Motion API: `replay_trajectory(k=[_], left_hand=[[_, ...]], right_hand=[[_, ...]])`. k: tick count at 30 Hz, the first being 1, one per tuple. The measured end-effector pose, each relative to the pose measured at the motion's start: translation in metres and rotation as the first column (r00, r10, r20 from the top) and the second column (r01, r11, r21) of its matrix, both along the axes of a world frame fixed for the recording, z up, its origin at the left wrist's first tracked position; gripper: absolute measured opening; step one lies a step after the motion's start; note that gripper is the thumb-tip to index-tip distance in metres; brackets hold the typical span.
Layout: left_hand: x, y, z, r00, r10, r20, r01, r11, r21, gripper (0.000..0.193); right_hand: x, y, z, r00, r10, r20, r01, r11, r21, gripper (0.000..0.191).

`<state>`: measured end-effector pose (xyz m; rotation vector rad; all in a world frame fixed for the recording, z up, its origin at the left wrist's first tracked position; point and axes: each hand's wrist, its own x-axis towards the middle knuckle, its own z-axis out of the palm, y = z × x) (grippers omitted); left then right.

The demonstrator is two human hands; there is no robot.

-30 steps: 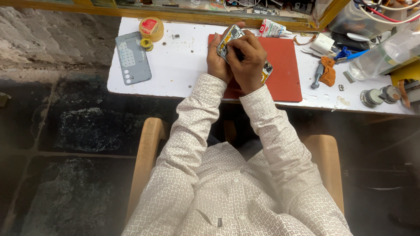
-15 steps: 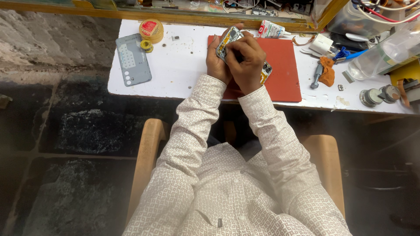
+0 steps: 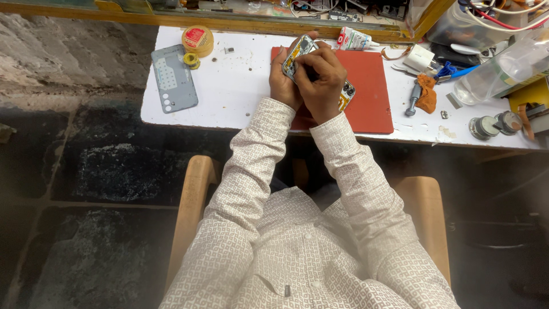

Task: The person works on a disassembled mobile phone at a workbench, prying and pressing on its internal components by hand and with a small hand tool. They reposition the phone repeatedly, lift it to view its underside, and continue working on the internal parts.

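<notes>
Holding opened phone (image 3: 302, 50) over red mat (image 3: 366, 86), upper left part of mat. Left hand (image 3: 282, 86) gripping phone edge from left; right hand (image 3: 320, 80) clenched on top, covering middle of phone. Any tool in right fingers: cannot tell. Visible at phone ends: yellow and dark inner parts, grey frame. Lower mat edge hidden behind sleeves.

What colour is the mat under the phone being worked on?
The mat is red, plain and rectangular; the head view shows it best.
</notes>
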<state>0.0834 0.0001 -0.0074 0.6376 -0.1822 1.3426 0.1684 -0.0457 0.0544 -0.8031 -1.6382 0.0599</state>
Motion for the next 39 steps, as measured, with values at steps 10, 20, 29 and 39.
replay_trajectory(k=[10,20,29,39], left_hand=[[-0.001,-0.003,0.006,0.999,-0.035,0.021,0.035,0.999,0.019,0.061],[-0.001,0.001,0.001,0.999,0.028,-0.023,-0.028,1.0,-0.008,0.061],[-0.004,-0.007,0.012,0.999,-0.018,-0.047,0.021,0.998,0.056,0.06],[-0.003,-0.001,0.003,1.0,-0.006,0.008,0.006,1.0,-0.011,0.061]], right_hand=[[0.001,-0.003,0.001,0.999,0.014,-0.047,-0.016,0.998,-0.055,0.009],[-0.006,0.003,-0.003,0.994,-0.067,-0.091,0.061,0.996,-0.062,0.009],[-0.005,-0.005,0.001,0.999,-0.023,-0.035,0.022,0.999,-0.026,0.009],[-0.006,0.0,-0.001,0.995,-0.027,-0.099,0.021,0.998,-0.06,0.008]])
